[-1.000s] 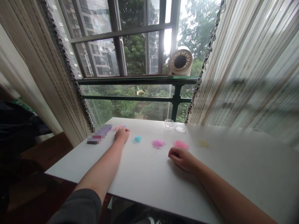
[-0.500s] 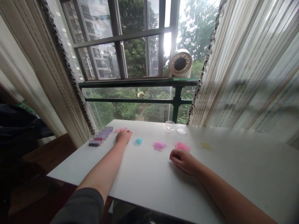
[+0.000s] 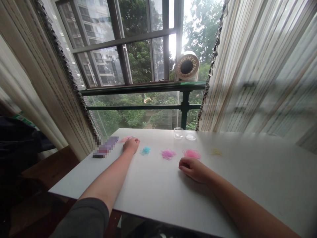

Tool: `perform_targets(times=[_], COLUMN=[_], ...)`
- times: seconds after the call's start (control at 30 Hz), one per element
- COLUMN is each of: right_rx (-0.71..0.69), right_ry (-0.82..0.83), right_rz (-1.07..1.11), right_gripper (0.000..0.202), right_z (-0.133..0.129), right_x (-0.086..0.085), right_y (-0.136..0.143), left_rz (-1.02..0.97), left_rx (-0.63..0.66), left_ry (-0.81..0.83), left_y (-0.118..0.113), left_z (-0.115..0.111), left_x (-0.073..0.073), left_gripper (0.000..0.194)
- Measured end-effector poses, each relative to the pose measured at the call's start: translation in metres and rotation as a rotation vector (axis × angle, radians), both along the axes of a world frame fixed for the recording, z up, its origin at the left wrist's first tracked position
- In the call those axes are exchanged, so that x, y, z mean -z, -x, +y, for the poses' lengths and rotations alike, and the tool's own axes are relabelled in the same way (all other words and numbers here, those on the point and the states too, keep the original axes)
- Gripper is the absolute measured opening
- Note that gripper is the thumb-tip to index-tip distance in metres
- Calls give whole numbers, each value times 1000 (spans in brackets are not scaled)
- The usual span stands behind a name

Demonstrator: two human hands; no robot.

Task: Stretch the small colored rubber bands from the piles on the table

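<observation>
My left hand (image 3: 131, 145) rests at the near edge of a mixed pink pile (image 3: 125, 139) on the white table (image 3: 148, 185), its fingers bent over and partly hidden. Just right of it lies a small turquoise pile (image 3: 145, 150). A purple pile (image 3: 168, 154) and a pink pile (image 3: 191, 154) of thin strands or bands follow to the right, then a faint yellow pile (image 3: 217, 152). My right hand (image 3: 190, 168) lies curled on the table just below the pink pile; whatever its fingers hold, if anything, is hidden.
A clear round container (image 3: 178, 133) stands near the back edge, with a clear lid (image 3: 190, 137) beside it. At the left lies a blurred purple object (image 3: 106, 147). A white round fan (image 3: 187, 66) stands by the window behind a green railing (image 3: 146, 88).
The view has shifted slightly. Both hands keep nearly the same places on the table, and the piles have not visibly changed.
</observation>
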State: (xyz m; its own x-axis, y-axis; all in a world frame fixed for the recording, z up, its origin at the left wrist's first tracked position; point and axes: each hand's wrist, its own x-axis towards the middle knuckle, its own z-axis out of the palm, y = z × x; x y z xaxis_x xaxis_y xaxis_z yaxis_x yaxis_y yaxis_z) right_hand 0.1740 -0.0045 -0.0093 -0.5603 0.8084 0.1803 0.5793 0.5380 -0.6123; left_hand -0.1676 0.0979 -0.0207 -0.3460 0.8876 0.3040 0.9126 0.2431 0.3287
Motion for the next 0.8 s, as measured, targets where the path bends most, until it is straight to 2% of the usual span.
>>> perform_targets(times=[0.2, 0.5, 0.67, 0.8], right_rx=[2, 5, 7, 7], right_ry=[4, 6, 13, 9], right_rz=[-12, 14, 33, 25], right_gripper=[13, 12, 11, 11], right_z=[-1, -1, -1, -2], right_x=[0, -1, -2, -3], right_y=[0, 0, 1, 1], left_rz=[11, -30, -87, -311], left_rx=[32, 18, 136, 313], left_ry=[17, -26, -158, -339], left_y=[-1, -2, -10, -35], left_z=[1, -2, -14, -26], left_x=[-1, -5, -9, -18], left_gripper=[24, 29, 30, 32])
